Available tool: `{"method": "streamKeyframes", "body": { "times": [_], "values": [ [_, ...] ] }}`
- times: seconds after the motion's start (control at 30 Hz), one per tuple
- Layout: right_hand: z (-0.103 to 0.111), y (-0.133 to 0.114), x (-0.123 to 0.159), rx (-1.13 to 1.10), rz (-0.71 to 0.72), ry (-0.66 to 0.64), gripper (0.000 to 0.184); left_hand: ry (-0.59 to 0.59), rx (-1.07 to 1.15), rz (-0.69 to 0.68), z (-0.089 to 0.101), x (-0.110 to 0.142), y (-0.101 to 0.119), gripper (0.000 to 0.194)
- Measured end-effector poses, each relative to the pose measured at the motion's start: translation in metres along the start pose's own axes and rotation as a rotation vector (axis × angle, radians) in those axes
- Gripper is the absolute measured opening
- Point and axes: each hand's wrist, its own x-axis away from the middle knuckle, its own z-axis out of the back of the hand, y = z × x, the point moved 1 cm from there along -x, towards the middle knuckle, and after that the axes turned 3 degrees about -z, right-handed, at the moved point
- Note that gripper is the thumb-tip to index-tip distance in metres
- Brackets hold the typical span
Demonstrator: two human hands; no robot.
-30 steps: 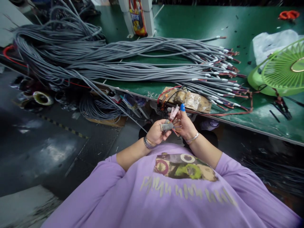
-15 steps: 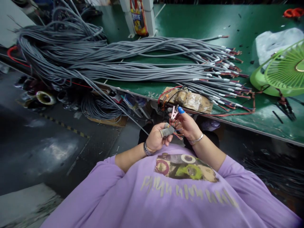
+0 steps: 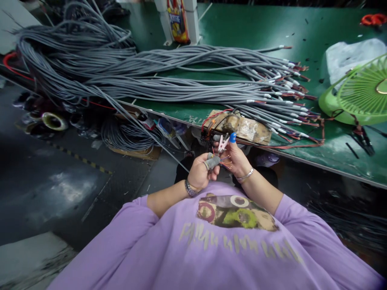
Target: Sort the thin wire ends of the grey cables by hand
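Note:
My left hand (image 3: 200, 173) is closed around the end of a grey cable (image 3: 172, 156), with grey covers on its thumb and a finger. Thin coloured wires (image 3: 225, 163) fan out of that end toward my other hand. My right hand (image 3: 238, 161), a blue cover on its thumb tip, is curled around a small pink clip (image 3: 223, 144) that sits between thumb and fingers. Whether the clip's jaws grip a wire is too small to tell. Both hands are close together in front of the bench edge, above my lap.
Long bundles of grey cables (image 3: 193, 90) with stripped ends lie across the green bench (image 3: 248, 26). A taped block (image 3: 248, 128) with wires sits at its edge. To the right are a green fan (image 3: 363, 90), a plastic bag (image 3: 353, 56) and red-handled scissors (image 3: 373, 19). Coiled cable (image 3: 130, 137) lies below.
The pink clip has turned a little and is more visible between my right hand's fingers. My right thumb has shifted slightly right and is more upright. My left hand keeps its grip.

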Motion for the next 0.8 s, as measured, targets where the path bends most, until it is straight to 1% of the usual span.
{"method": "streamKeyframes", "body": {
  "times": [0.13, 0.23, 0.4, 0.57, 0.63, 0.7, 0.8],
  "values": [
    [-0.001, 0.0, -0.003, -0.017, 0.061, 0.05, 0.05, 0.006, -0.012, -0.007, 0.003, -0.001, -0.005, 0.045],
    [0.0, 0.001, -0.004, 0.016, 0.08, 0.041, 0.051, 0.009, -0.031, -0.005, 0.004, -0.002, -0.006, 0.042],
    [0.003, 0.003, -0.002, -0.034, 0.02, -0.022, 0.058, -0.002, -0.057, -0.011, 0.004, 0.002, -0.005, 0.04],
    [0.008, 0.001, 0.005, -0.005, -0.026, -0.091, 0.063, -0.004, -0.087, -0.079, 0.006, 0.009, -0.006, 0.04],
    [0.009, -0.002, 0.008, -0.007, -0.045, -0.111, 0.061, 0.005, -0.082, -0.108, 0.007, 0.009, -0.007, 0.04],
    [0.009, -0.004, 0.01, -0.01, -0.047, -0.119, 0.055, 0.009, -0.077, -0.121, 0.007, 0.008, -0.008, 0.04],
    [0.009, -0.005, 0.01, 0.019, 0.002, -0.095, 0.043, 0.013, -0.073, -0.135, 0.005, 0.006, -0.008, 0.038]
  ]
}}
